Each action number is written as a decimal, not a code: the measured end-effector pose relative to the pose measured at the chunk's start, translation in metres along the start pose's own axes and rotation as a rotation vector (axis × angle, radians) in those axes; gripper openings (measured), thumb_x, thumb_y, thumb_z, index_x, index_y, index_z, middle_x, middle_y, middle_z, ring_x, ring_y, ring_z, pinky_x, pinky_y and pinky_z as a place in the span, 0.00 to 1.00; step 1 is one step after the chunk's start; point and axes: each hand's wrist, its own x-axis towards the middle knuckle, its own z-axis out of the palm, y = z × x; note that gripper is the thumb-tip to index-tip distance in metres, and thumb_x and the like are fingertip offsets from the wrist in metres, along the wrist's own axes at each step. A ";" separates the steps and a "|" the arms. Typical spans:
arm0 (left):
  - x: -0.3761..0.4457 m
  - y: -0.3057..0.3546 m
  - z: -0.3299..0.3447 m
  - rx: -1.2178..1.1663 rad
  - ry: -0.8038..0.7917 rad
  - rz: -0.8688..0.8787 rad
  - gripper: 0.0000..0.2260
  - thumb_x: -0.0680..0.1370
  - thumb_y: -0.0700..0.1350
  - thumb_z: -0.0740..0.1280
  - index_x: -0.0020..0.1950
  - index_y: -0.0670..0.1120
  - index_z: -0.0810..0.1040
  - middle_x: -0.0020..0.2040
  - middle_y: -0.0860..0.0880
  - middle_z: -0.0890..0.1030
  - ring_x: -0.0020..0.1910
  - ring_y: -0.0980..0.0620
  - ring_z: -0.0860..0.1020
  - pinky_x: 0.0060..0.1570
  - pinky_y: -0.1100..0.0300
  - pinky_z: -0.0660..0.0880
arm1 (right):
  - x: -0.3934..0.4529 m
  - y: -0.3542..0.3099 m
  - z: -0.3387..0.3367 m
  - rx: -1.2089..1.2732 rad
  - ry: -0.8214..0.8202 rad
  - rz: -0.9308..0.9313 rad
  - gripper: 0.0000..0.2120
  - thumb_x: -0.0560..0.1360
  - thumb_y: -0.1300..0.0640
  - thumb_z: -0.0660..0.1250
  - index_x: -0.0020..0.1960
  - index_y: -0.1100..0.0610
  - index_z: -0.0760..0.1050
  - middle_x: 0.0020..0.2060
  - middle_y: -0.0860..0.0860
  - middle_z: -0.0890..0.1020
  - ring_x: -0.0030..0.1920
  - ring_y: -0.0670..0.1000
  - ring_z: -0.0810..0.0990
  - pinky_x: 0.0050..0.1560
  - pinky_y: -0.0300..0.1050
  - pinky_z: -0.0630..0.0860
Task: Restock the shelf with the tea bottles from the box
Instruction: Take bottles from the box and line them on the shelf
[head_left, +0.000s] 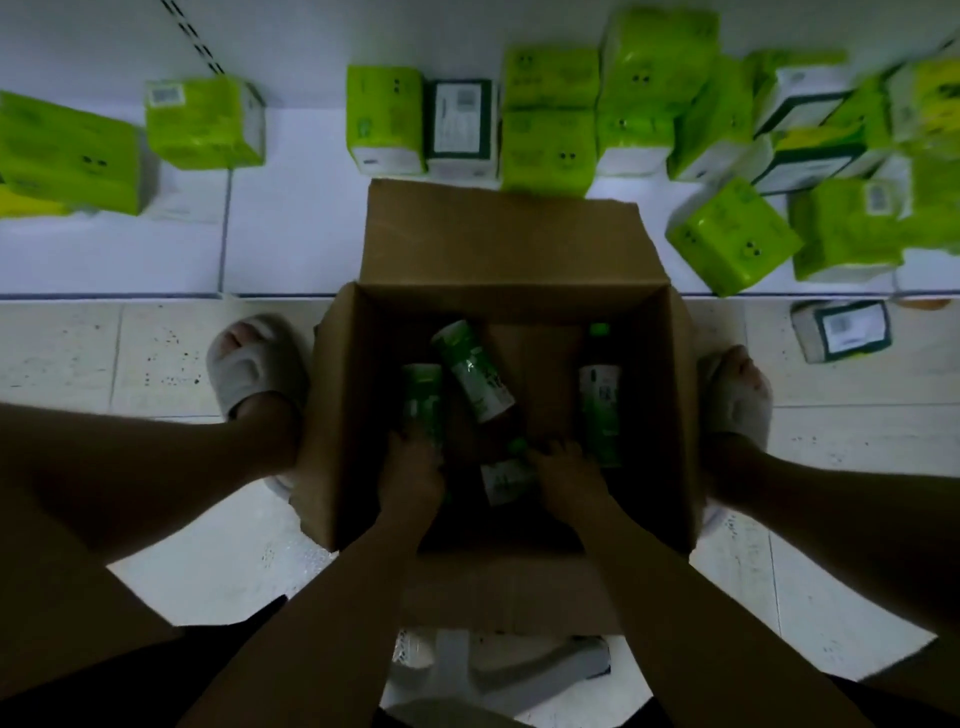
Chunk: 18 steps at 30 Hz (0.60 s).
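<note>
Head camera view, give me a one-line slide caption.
Both hands, left and right, reach for tea bottles in the cardboard box.

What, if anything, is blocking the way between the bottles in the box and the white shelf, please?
The raised far flap of the cardboard box stands between the bottles and the shelf, so they must be lifted over it. Green packages crowd the shelf behind and right of the box; the left part looks freer. Both hands, left hand and right hand, already reach the bottles.

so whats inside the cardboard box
Four tea bottles lie in the cardboard box, with the left hand and right hand reaching among them. The floor nearest the person is shadowed and unreadable.
</note>
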 end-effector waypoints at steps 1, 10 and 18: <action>0.002 0.004 -0.001 0.062 0.000 0.059 0.27 0.81 0.42 0.59 0.78 0.48 0.54 0.74 0.39 0.60 0.71 0.39 0.64 0.66 0.47 0.67 | 0.002 0.000 0.001 -0.021 -0.014 -0.003 0.33 0.80 0.62 0.61 0.80 0.47 0.51 0.76 0.59 0.59 0.76 0.64 0.56 0.73 0.61 0.59; 0.059 -0.001 -0.021 0.962 -0.074 0.565 0.24 0.79 0.47 0.62 0.75 0.53 0.63 0.80 0.47 0.44 0.78 0.39 0.42 0.73 0.37 0.41 | 0.009 0.000 0.010 -0.092 0.053 0.001 0.33 0.79 0.63 0.60 0.79 0.46 0.52 0.74 0.62 0.63 0.75 0.66 0.58 0.72 0.65 0.57; 0.083 -0.007 -0.018 1.231 -0.092 0.736 0.24 0.79 0.43 0.62 0.74 0.52 0.63 0.79 0.45 0.55 0.79 0.41 0.44 0.70 0.32 0.39 | 0.019 -0.002 0.027 -0.157 0.200 -0.016 0.41 0.51 0.52 0.85 0.64 0.49 0.79 0.50 0.62 0.83 0.52 0.67 0.81 0.52 0.71 0.76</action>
